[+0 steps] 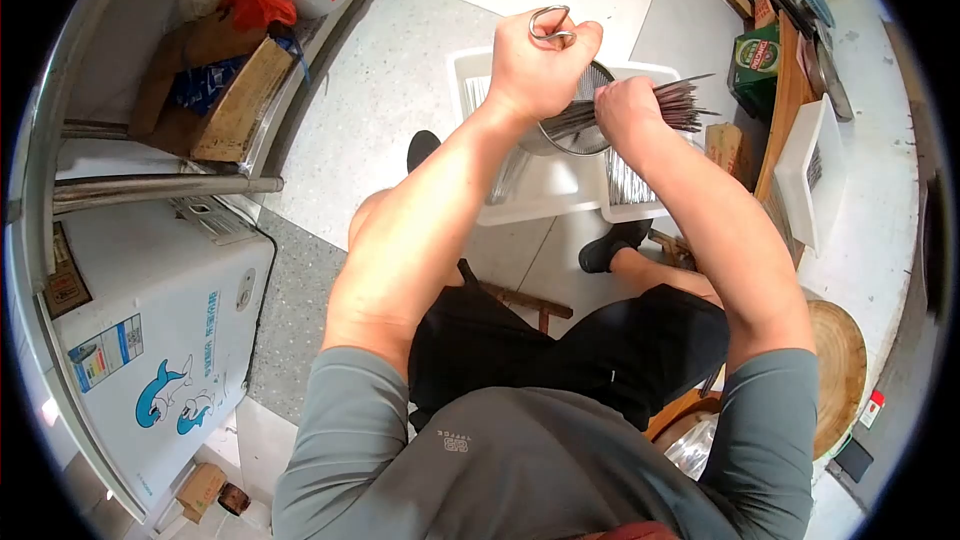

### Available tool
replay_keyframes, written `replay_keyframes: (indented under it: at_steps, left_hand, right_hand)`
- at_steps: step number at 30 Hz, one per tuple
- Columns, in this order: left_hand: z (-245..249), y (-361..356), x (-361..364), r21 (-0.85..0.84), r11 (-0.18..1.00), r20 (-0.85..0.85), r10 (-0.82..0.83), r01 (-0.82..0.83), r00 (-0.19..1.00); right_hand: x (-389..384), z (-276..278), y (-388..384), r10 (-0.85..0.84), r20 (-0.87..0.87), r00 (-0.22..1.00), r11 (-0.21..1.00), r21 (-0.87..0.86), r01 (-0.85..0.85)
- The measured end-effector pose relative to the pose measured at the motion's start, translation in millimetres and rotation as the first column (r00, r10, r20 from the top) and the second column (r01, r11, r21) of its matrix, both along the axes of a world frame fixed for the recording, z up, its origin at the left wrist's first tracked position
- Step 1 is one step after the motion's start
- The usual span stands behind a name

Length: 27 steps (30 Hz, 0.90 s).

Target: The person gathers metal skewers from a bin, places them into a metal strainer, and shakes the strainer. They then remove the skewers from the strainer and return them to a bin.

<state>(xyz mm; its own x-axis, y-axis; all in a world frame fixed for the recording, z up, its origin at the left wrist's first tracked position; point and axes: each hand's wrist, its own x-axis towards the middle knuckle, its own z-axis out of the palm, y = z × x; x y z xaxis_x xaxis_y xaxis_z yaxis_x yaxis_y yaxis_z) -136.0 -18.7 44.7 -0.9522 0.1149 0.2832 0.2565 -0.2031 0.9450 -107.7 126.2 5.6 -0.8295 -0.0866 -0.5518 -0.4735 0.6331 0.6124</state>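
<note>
My left hand (pixel 540 65) is closed around the wire handle of a round metal strainer (pixel 585 130), held up above the floor. My right hand (pixel 628 108) grips a bundle of thin metal skewers (pixel 680 100); their ends lie in the strainer's mesh bowl and their tips fan out to the right. Below the hands two white plastic trays (pixel 545 195) rest on the tiled floor, with several more skewers (pixel 630 185) lying in them. I am seated, with my knees and black shoes under my arms.
A white chest freezer (pixel 160 340) stands at the left under a metal shelf with boxes (pixel 235 100) and a red bag. At the right are a green carton (pixel 757 55), a white tray (pixel 812 175) and a round wooden chopping block (pixel 838 370).
</note>
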Motion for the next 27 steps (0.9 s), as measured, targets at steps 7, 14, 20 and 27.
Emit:
replay_keyframes:
  at_steps: [7,14,20,27]
  left_hand:
    - [-4,2,-4,0.012,1.000,-0.012,0.005,-0.005,1.000]
    - [-5,9,-5,0.058,0.998,0.023,0.019,-0.020,1.000]
    - [-2,8,-5,0.027,0.999,0.090,0.015,-0.018,0.996]
    - [-2,9,0,-0.001,1.000,0.073,-0.015,0.015,0.997]
  right_hand:
    - [2,11,7,-0.018,0.024,1.000,1.000,-0.005,0.018]
    - [13,15,14,0.096,-0.093,0.991,0.994,-0.048,-0.101]
    - [85,22,-4,-0.088,-0.261,0.961,0.457,-0.868,-0.193]
    - [134,-83,37,-0.769,0.574,0.283,-0.595,-0.804,0.012]
